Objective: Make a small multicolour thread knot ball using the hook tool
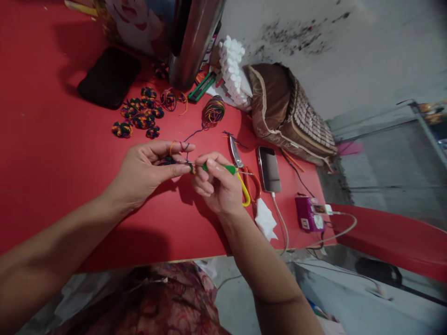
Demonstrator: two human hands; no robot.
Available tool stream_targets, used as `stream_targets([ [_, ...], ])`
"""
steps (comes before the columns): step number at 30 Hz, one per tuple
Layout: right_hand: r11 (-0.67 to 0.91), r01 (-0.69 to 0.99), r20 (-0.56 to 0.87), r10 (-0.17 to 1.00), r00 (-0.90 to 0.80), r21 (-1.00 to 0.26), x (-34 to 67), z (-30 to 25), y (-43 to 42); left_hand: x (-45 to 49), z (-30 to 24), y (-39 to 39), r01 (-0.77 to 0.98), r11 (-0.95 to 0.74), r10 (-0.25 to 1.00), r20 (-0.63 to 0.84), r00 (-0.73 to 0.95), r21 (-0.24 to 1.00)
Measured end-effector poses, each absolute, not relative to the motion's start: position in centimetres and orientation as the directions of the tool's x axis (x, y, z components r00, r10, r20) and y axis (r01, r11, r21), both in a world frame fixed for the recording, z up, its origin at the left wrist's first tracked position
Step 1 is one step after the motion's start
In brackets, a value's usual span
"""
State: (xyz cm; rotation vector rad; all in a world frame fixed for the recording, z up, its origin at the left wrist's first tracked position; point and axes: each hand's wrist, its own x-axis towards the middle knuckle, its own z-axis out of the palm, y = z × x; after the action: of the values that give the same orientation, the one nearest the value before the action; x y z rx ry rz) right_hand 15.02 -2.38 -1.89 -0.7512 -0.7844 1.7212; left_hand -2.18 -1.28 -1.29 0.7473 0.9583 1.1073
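Note:
My left hand pinches a small piece of dark multicoloured crochet, most of it hidden behind the fingers. Yarn is looped over its index finger and runs back to a variegated yarn ball on the red table. In my right hand is a crochet hook with a green handle, its metal shaft reaching the work at the left fingertips. Several finished-looking crochet pieces in the same yarn lie beyond my left hand. Scissors with orange and yellow handles rest just right of my right hand.
A phone on a white cable lies right of the scissors, near crumpled white paper and a purple power socket box. Behind are a green cutter, a metal bottle, a brown bag and a black pouch.

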Motion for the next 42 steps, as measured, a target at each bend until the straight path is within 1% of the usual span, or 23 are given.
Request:
stream_targets([
  [3, -0.248, -0.612, -0.13, 0.964, -0.231, -0.751, 15.1, -2.1, -1.8, -2.1, -1.2, -1.3, -0.421, 0.326, 0.942, -0.255, 0.217, 0.847],
  [6, -0.292, -0.624, -0.157, 0.952, -0.262, -0.725, 15.3, -2.5, -1.2, -1.9, -1.3, -1.2, -0.482, 0.339, 0.938, -0.251, 0.24, 0.808],
  [10, -0.313, -0.631, -0.169, 0.945, -0.28, -0.71, 15.5, -3.1, -0.8, -1.8, -1.7, -0.8, -0.528, 0.347, 0.938, -0.276, 0.212, 0.775],
  [15, -0.358, -0.627, -0.201, 0.929, -0.31, -0.692, 15.4, -3.3, -0.7, -1.6, -2.1, -0.3, -0.546, 0.37, 0.928, -0.321, 0.187, 0.752],
  [19, -0.369, -0.593, -0.236, 0.927, -0.292, -0.716, 15.3, -3.4, -0.6, -1.4, -2.2, 0.0, -0.604, 0.316, 0.947, -0.282, 0.155, 0.732],
  [23, -0.363, -0.569, -0.238, 0.929, -0.285, -0.738, 15.2, -3.5, -0.9, -1.4, -2.1, 0.0, -0.569, 0.352, 0.936, -0.289, 0.201, 0.744],
  [30, -0.363, -0.593, -0.224, 0.928, -0.297, -0.719, 15.0, -3.5, -1.4, -1.6, -2.5, -0.2, -0.525, 0.411, 0.91, -0.298, 0.288, 0.746],
  [35, -0.38, -0.585, -0.274, 0.925, -0.264, -0.716, 14.8, -3.4, -1.6, -1.5, -2.5, -0.4, -0.543, 0.375, 0.925, -0.266, 0.271, 0.751],
  [40, -0.351, -0.608, -0.272, 0.936, -0.222, -0.712, 14.5, -3.5, -1.8, -1.6, -2.6, -0.5, -0.553, 0.443, 0.896, -0.333, 0.293, 0.705],
  [42, -0.317, -0.608, -0.264, 0.948, -0.179, -0.728, 14.2, -3.6, -2.0, -1.7, -2.8, -0.5, -0.555, 0.447, 0.894, -0.329, 0.304, 0.701],
])
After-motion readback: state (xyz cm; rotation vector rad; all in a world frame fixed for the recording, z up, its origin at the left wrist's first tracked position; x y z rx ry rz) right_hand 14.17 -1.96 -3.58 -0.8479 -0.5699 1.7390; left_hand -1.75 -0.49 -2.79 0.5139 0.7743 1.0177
